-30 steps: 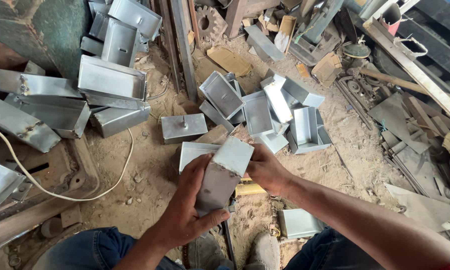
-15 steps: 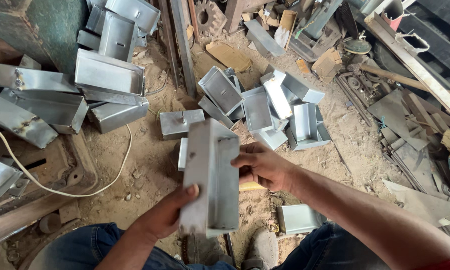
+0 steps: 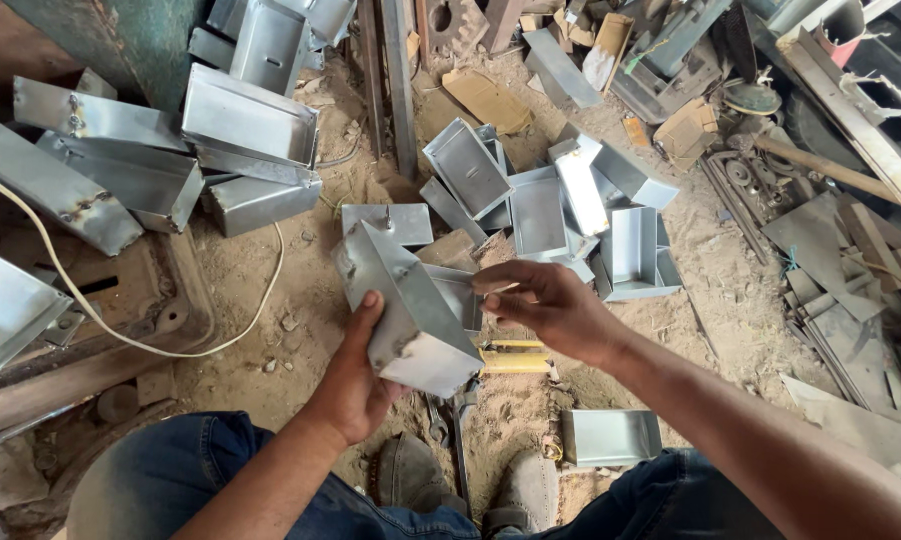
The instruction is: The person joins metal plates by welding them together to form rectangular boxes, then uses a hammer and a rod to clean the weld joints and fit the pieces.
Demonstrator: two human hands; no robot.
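Bare forearms, no sleeves, no gloves; blue denim jeans (image 3: 170,470); worn grey dusty shoes (image 3: 410,470).

A metal workshop: sandy dirt floor (image 3: 270,290), heaps of welded sheet-metal boxes (image 3: 250,120), scrap strips (image 3: 850,260), a cable (image 3: 120,330).

Silver-grey metal box (image 3: 410,310), blue jeans (image 3: 170,480), yellow tool (image 3: 515,357), cream cable (image 3: 120,335), brown dirt floor (image 3: 270,290)
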